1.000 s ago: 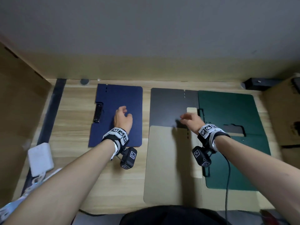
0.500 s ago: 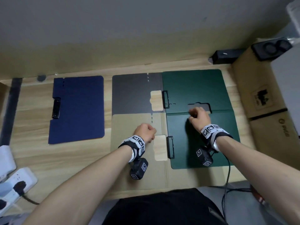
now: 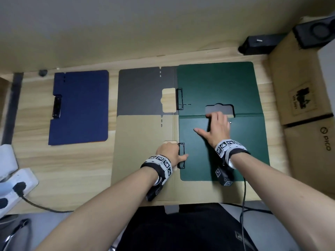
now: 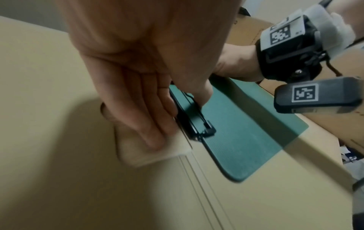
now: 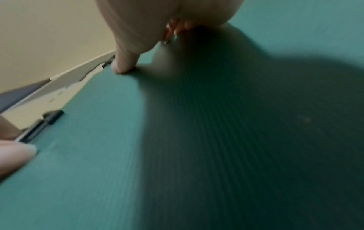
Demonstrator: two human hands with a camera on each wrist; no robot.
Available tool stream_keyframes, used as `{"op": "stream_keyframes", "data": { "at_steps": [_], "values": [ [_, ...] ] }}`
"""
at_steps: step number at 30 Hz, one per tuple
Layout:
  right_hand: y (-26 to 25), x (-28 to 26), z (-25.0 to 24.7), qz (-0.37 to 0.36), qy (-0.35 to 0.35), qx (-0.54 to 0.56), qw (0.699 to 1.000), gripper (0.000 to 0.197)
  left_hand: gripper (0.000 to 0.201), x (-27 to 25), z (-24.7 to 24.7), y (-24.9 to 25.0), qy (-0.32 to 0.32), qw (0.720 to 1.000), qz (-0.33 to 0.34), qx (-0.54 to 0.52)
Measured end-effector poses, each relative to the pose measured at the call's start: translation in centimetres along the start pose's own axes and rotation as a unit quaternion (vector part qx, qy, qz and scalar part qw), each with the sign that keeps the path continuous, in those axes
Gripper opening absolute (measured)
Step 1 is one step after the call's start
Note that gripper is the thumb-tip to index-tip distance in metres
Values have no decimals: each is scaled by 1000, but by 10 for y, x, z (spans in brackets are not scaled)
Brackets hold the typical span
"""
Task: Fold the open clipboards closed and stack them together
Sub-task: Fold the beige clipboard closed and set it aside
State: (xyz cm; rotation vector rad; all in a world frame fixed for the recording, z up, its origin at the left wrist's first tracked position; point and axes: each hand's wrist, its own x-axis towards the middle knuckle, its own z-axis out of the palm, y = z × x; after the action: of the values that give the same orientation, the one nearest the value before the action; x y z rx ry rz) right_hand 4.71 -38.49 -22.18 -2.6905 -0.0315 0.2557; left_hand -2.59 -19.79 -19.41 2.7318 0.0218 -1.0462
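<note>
A green clipboard [image 3: 217,156] lies unfolded at the right, its far half [image 3: 217,82] beyond a crease. It covers the right halves of an open grey clipboard [image 3: 143,91] and an open tan clipboard [image 3: 143,151]. A closed blue clipboard [image 3: 79,107] lies apart at the left. My left hand [image 3: 170,153] is at the near black clip [image 3: 181,154]. In the left wrist view its fingers [image 4: 153,137] rest in the tan cutout and its thumb presses the clip [image 4: 199,124] from the other side. My right hand [image 3: 215,127] lies flat on the near green half, thumb spread left, fingertips at the crease.
Cardboard boxes [image 3: 299,98] stand along the right edge, with a black device [image 3: 259,43] behind them by the wall. A white power strip [image 3: 16,185] with a plugged cable sits at the front left. A thin cable [image 3: 243,196] hangs from my right wrist.
My left hand left the blue clipboard and came right to the near clip. My right hand moved onto the green clipboard and flattened. The view shifted right.
</note>
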Motion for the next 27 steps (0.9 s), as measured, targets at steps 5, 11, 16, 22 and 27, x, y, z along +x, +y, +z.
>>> {"op": "stream_keyframes", "data": {
  "at_steps": [5,11,16,22,27],
  "values": [
    [2,1,1,-2,-2,9,1000,69,52,-11,12,5,24,1000,8,12],
    [0,1,-1,-5,-6,-12,1000,71,33,-17,9,7,9,1000,0,-16],
    [1,-1,-6,-1,-7,-51,999,72,22,-29,14,-1,-27,1000,8,5],
    [-21,-15,-18,26,-27,-89,995,74,48,-42,19,-27,36,999,-5,-4],
    [-45,-62,-14,-22,-70,-47,996,82,37,-61,7,-80,115,989,-41,-82]
  ]
}}
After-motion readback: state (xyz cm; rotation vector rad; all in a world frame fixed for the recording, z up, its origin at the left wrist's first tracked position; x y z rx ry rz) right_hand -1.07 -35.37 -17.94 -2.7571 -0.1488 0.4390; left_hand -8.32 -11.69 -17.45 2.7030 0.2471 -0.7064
